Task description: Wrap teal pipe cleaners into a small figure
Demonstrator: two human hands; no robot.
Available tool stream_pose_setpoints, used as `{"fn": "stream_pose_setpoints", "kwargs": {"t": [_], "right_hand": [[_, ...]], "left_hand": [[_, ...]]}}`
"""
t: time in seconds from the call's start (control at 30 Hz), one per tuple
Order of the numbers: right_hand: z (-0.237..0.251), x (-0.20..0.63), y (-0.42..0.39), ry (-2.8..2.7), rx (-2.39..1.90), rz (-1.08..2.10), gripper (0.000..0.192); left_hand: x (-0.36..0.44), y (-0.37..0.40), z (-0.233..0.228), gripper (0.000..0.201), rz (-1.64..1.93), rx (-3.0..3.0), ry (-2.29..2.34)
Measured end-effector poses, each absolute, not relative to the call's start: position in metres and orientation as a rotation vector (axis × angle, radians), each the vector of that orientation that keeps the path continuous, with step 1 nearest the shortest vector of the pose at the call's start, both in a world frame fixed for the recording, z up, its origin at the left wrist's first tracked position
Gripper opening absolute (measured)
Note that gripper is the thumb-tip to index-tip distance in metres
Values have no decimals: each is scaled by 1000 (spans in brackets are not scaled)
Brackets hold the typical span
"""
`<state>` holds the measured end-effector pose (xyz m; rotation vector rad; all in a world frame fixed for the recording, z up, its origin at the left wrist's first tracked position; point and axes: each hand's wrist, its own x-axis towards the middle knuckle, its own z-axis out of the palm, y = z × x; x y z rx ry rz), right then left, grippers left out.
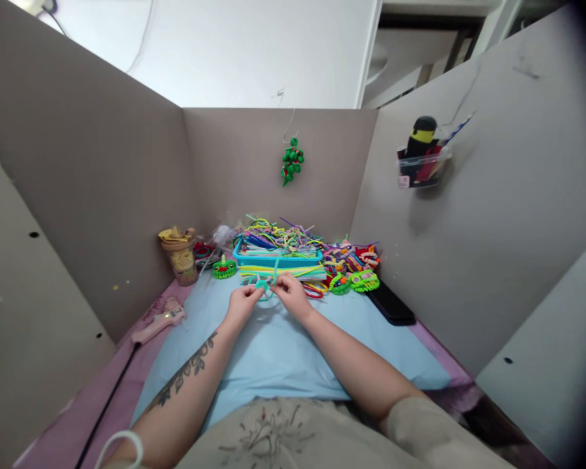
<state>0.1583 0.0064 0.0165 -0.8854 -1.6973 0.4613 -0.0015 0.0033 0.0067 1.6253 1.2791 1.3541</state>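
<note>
My left hand [246,301] pinches the left side of a small piece of bent turquoise pipe cleaner [263,285]. From the other side my right hand [290,292] grips the same piece with thumb and forefinger, and a loose pipe cleaner end [277,262] sticks up between the hands. Both hands hover over the light blue sheet [283,358]. Just beyond them lies a row of straight yellow, white and green pipe cleaners [254,271], in front of a blue tray [293,262] heaped with many colours. The piece's finer shape is too small to make out.
Green pipe-cleaner figures [224,268] sit left of the tray, others [364,281] to the right. A pink glue gun [159,324] with a black cord, a lidded cup [180,259] and a black flat case [389,303] lie along the sides. Grey panels [273,176] enclose the table.
</note>
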Motion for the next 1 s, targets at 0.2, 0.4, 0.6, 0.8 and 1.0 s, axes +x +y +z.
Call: {"fn": "stream_pose_setpoints", "kwargs": {"t": [0.2, 0.4, 0.6, 0.8, 1.0], "right_hand": [[10, 160, 14, -1762, -858, 455, 9], [4, 160, 18, -1726, -879, 535, 9], [2, 161, 20, -1594, -916, 738, 12], [5, 164, 20, -1572, -915, 870, 17], [4, 162, 22, -1613, -920, 669, 9]], "left_hand": [[-3, 0, 10, 38, 1330, 1522, 1259], [-1, 0, 11, 38, 1300, 1579, 1196], [-1, -1, 12, 38, 1327, 1722, 1224], [0, -2, 14, 39, 1330, 1852, 1203], [-1, 0, 12, 39, 1304, 1715, 1203]]}}
